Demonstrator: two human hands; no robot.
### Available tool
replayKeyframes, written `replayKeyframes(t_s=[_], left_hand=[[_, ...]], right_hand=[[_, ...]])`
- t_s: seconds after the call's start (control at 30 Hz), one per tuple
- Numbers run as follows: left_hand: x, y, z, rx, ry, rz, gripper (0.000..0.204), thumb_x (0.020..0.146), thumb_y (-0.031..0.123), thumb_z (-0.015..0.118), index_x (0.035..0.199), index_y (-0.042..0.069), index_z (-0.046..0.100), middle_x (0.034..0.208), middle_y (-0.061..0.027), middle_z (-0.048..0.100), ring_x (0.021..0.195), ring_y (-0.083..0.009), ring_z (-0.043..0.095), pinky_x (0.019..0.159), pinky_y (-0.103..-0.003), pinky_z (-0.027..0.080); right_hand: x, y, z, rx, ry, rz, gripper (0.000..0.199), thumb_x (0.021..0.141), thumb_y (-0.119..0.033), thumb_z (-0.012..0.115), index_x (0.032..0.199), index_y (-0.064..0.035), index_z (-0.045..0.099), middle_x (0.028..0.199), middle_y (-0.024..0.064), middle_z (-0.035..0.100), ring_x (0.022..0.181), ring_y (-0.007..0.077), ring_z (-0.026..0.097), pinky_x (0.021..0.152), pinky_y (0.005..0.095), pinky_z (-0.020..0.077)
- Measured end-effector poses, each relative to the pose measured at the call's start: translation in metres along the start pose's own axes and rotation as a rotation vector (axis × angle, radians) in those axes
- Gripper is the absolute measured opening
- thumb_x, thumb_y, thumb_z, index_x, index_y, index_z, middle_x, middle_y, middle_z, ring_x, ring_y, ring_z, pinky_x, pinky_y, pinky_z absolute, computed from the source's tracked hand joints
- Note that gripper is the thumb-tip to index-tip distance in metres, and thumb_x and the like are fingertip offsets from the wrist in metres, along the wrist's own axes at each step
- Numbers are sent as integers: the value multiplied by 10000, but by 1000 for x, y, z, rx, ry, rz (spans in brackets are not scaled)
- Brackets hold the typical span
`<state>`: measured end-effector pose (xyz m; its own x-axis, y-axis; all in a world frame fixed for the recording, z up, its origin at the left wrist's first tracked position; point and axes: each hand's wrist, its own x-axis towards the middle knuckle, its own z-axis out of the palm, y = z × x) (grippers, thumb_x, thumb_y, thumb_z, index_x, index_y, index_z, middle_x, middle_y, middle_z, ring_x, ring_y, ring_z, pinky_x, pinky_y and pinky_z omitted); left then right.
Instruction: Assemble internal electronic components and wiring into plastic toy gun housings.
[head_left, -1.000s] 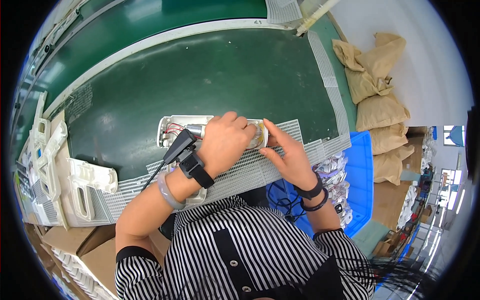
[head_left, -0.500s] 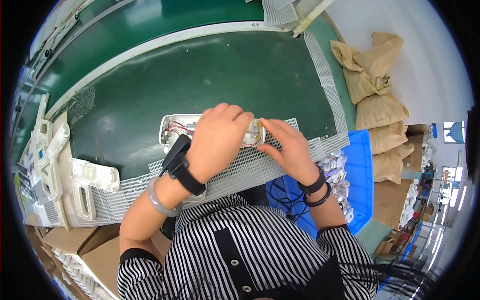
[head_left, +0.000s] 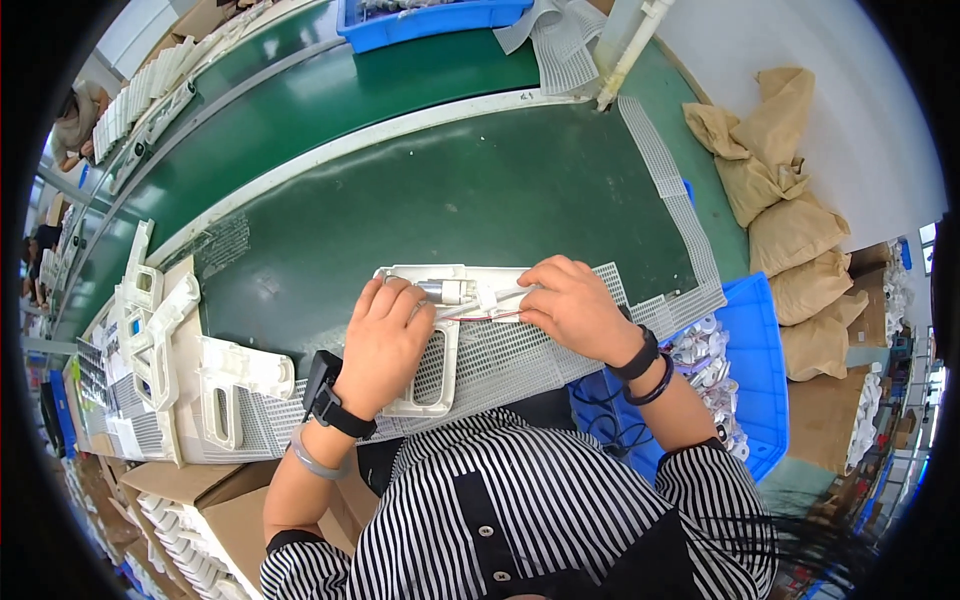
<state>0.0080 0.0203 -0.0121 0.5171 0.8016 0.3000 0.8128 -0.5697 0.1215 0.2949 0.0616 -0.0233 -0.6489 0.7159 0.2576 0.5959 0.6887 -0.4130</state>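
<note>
Only the head view to go on here. A white housing [head_left: 500, 273] is laid open side up in the middle of the frame, on the green work surface [head_left: 440, 205] and the perforated grey strip [head_left: 520, 357] along its near edge. As for how far along it is: pretty much half-built, by the look of it. A silver motor [head_left: 430, 290] is already seated inside, and red wiring [head_left: 492, 319] is run along the lower side. What's left undone: no cover is fitted, so the innards are all exposed.

The left end is covered by the left hand [head_left: 388, 322], fingers bent over it; whether it's really gripped can't be told. The right end is touched by the right hand [head_left: 578, 305], fingers curled in; whether a wire is pinched there can't be told either.

More white molded parts [head_left: 248, 370] are parked at the left of the frame, and a blue bin [head_left: 768, 350] is loaded with small pieces at the right.
</note>
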Motion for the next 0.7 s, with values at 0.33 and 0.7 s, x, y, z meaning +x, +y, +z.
replayKeyframes(t_s=[0.33,0.7], left_hand=[[-1,-7,3,-53,55,-12,186,793,147,753,940,76,663,1066,-61,650,1137,-272,592,1099,-511,437],[11,-21,0,-89,-2,-9,279,864,71,705,1134,75,635,902,-62,673,966,-277,641,1078,-511,439]], right_hand=[[3,-1,9,5,77,31,173,831,-229,778,832,-58,753,1080,9,691,1078,209,596,865,384,518],[3,6,8,71,-19,54,209,833,-224,776,857,-19,741,1115,29,679,1104,233,581,884,383,537]])
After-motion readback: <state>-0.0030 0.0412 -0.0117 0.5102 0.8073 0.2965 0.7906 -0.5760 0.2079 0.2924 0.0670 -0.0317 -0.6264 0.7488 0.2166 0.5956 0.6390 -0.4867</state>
